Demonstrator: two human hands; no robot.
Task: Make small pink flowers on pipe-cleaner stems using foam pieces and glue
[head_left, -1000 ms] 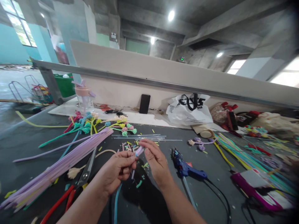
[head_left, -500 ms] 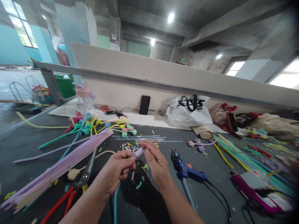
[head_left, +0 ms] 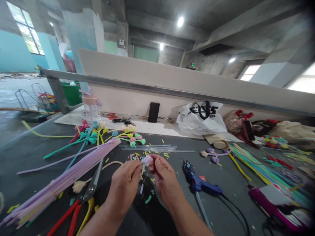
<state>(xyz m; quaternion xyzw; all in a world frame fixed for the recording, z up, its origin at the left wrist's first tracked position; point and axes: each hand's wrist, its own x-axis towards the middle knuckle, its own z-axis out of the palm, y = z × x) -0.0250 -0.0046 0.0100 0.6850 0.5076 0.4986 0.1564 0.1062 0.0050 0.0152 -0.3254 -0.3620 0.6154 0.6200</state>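
A short bunch of fuzzy lavender chenille stem pieces [head_left: 147,160], with light blue at its left end, sits between my hands over the dark table. My left hand [head_left: 126,180] is closed, its thumb and forefinger pinching the blue end. With curled fingertips my right hand [head_left: 162,175] grips the other end. Below and behind them lie scattered chenille snippets [head_left: 148,199]. Left of my hands are scissors [head_left: 91,189] with red and yellow handles and a long bundle of lavender chenille stems [head_left: 73,175]. A blue hot glue gun [head_left: 200,183] lies to the right.
Chenille flowers [head_left: 133,141] in several colours lie at the back left, near clear glue sticks [head_left: 157,148]. Behind stand a pink-lidded cup [head_left: 90,105], a black phone [head_left: 154,112] and a white bag [head_left: 201,119]. Far right are more stems [head_left: 256,167] and a magenta device [head_left: 268,206].
My left hand has rolled so that its back faces up, and the lavender bunch is tilted differently between my fingers. My right hand's fingers have curled closer. The view has shifted slightly.
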